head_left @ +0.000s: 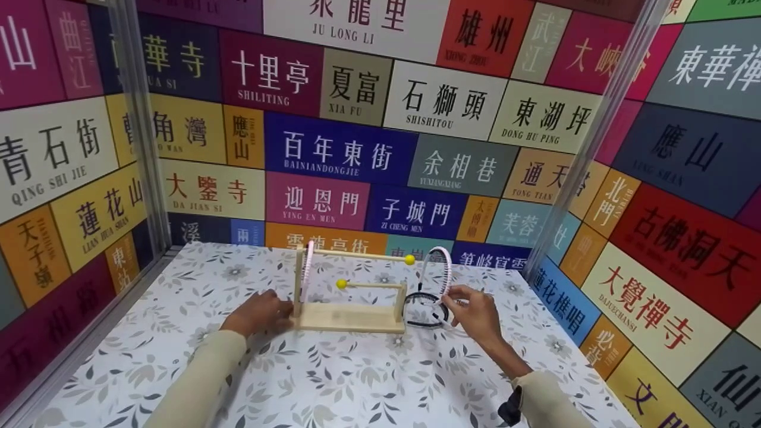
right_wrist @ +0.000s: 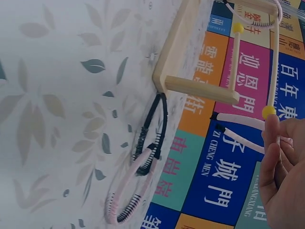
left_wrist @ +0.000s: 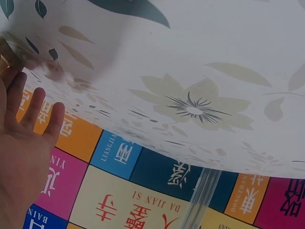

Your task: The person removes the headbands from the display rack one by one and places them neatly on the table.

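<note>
My right hand (head_left: 475,312) pinches a pink toothed headband (head_left: 447,270), held upright just right of the wooden rack (head_left: 351,318). In the right wrist view, that headband's two black-tipped ends (right_wrist: 240,119) point toward the rack. A black headband (head_left: 425,324) lies on the table by the rack's right end, and another pink headband (right_wrist: 114,202) overlaps it in the right wrist view. One more pink headband (head_left: 307,273) hangs on the upper rod, against the left post. My left hand (head_left: 258,312) is at the left end of the rack's base, its visible fingers (left_wrist: 56,119) fairly straight.
The rack's upper rod (head_left: 362,256) and shorter lower rod (head_left: 374,285) each end in a yellow ball. A leaf-patterned cloth (head_left: 333,380) covers the table. Printed sign panels (head_left: 339,145) wall it in at the back and sides, with clear corner strips (head_left: 145,137).
</note>
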